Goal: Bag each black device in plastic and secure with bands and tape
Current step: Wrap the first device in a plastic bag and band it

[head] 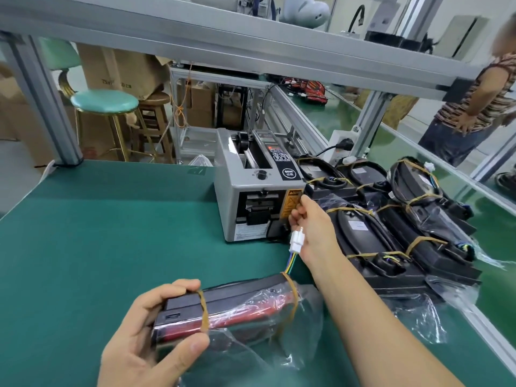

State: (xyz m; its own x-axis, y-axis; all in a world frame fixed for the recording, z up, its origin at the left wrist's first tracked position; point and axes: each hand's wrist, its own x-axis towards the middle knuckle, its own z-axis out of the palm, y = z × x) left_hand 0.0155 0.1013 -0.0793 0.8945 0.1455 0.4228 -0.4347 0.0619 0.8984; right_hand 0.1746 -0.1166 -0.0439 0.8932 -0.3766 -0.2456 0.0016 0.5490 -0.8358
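Observation:
My left hand (145,333) grips the near end of a black device (223,308) with a red side, wrapped in clear plastic and held by two tan rubber bands. Coloured wires run from its far end to a white connector (296,241). My right hand (312,224) reaches toward the front right of the grey tape dispenser (251,188), fingers curled beside its yellow warning label; whether they pinch tape I cannot tell. The connector hangs just under that hand.
Several bagged, banded black devices (391,227) lie piled to the right of the dispenser on the green mat (97,233). An aluminium frame post (42,101) stands at the back left, with stools and cartons behind. A person (474,107) stands at the far right.

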